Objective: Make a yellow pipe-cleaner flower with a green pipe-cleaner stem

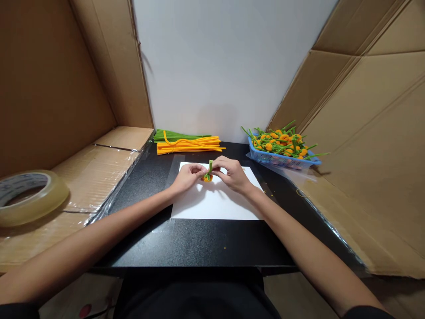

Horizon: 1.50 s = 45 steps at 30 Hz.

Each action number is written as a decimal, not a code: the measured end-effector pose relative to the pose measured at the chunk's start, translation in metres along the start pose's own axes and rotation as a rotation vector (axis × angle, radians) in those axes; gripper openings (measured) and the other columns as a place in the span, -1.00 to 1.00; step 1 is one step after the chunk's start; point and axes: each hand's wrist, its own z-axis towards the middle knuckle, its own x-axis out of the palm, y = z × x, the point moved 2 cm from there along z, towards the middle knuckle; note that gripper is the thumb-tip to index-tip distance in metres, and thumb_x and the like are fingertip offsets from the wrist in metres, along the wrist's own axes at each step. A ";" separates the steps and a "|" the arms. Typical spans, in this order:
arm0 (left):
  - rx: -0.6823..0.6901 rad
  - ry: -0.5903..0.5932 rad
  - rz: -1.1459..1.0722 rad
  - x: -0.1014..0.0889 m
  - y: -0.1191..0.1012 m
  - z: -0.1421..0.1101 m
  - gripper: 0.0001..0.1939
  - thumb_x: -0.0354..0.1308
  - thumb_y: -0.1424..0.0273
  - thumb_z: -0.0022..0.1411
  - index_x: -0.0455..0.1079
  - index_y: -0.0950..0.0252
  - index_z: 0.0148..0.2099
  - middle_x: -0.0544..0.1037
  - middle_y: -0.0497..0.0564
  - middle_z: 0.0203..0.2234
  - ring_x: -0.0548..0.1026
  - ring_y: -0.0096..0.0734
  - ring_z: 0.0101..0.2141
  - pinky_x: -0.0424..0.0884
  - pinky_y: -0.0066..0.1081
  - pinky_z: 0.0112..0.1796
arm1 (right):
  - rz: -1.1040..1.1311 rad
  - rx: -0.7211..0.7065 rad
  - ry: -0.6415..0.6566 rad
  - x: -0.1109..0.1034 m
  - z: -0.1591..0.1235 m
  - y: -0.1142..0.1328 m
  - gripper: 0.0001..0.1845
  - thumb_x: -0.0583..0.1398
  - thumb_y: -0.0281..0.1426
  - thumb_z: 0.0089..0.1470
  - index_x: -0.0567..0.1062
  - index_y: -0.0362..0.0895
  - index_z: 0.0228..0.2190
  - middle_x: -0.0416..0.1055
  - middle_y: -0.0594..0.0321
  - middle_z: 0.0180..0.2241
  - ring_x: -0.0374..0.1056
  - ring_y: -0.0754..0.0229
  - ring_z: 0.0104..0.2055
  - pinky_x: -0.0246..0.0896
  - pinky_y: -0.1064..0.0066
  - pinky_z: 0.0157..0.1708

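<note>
— Forearms [83, 239] enter bare from both lower corners, above a black table [199, 243]. Hands?

— Left hand [187, 176] and right hand [232, 175] meet over a white paper sheet [219, 206], near its top edge.

— Finger state?

— Closed, not released. Fingertips [200, 169] of both hands pinch a green pipe-cleaner stem [210, 166] just above its orange bloom [207, 178]; the hands partly hide the exact grip.

— Specimen position?

— Between the hands, over the paper's upper middle. Contact with the paper: cannot tell.

— Surroundings?

— Beyond the paper, orange pipe cleaners [189, 145] lie in front of green pipe cleaners [175, 136]. Further right, a blue plastic basket [282, 160] holds many orange-and-green pipe-cleaner flowers [275, 141]. Left of the table, a roll of clear tape [29, 199] rests on flattened cardboard [96, 177].
</note>
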 end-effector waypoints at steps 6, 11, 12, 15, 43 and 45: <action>0.116 -0.218 0.156 -0.006 -0.008 -0.004 -0.75 0.24 0.23 0.13 0.44 0.35 -0.31 0.56 0.07 -0.39 0.53 -0.35 -0.37 0.43 -0.39 -0.29 | -0.041 0.227 -0.205 0.009 -0.004 -0.007 -0.69 0.27 -0.13 0.09 0.58 -0.14 -0.44 0.51 0.15 -0.41 0.37 0.17 -0.39 0.22 0.34 -0.39; 0.301 -0.248 0.343 0.000 -0.016 -0.012 -0.84 0.15 0.31 0.24 0.42 0.32 -0.23 0.55 0.07 -0.28 0.53 -0.37 -0.29 0.47 -0.40 -0.25 | 0.012 0.355 -0.284 0.020 -0.006 -0.001 -0.69 0.29 -0.14 0.06 0.62 -0.14 -0.44 0.56 0.14 -0.40 0.43 0.15 -0.39 0.24 0.36 -0.42; 0.333 -0.247 0.356 0.001 -0.017 -0.013 -0.85 0.14 0.32 0.25 0.41 0.32 -0.22 0.54 0.07 -0.27 0.53 -0.38 -0.27 0.48 -0.41 -0.25 | 0.016 0.368 -0.317 0.021 -0.006 0.001 -0.70 0.30 -0.15 0.04 0.62 -0.14 -0.44 0.56 0.13 -0.40 0.44 0.14 -0.38 0.25 0.36 -0.41; 0.418 -0.252 0.394 0.002 -0.019 -0.015 -0.89 0.13 0.36 0.27 0.39 0.30 -0.23 0.52 0.07 -0.24 0.51 -0.39 -0.24 0.48 -0.43 -0.23 | 0.042 0.381 -0.381 0.023 -0.006 0.007 -0.73 0.31 -0.18 0.02 0.62 -0.15 -0.42 0.56 0.12 -0.40 0.45 0.13 -0.38 0.26 0.36 -0.41; 0.215 -0.245 0.135 -0.004 -0.011 -0.005 -0.74 0.23 0.24 0.15 0.41 0.36 -0.27 0.54 0.08 -0.30 0.52 -0.38 -0.28 0.43 -0.42 -0.23 | 0.313 0.432 -0.275 0.024 -0.007 -0.015 -0.58 0.31 -0.04 -0.02 0.57 -0.17 -0.37 0.49 0.13 -0.29 0.40 0.15 -0.27 0.25 0.38 -0.33; 0.226 -0.223 0.132 -0.003 -0.011 -0.006 -0.74 0.23 0.24 0.16 0.41 0.36 -0.25 0.53 0.08 -0.29 0.52 -0.38 -0.27 0.44 -0.43 -0.23 | 0.371 0.446 -0.262 0.025 -0.007 -0.017 -0.55 0.31 -0.02 -0.03 0.57 -0.18 -0.38 0.49 0.11 -0.28 0.40 0.15 -0.27 0.26 0.38 -0.32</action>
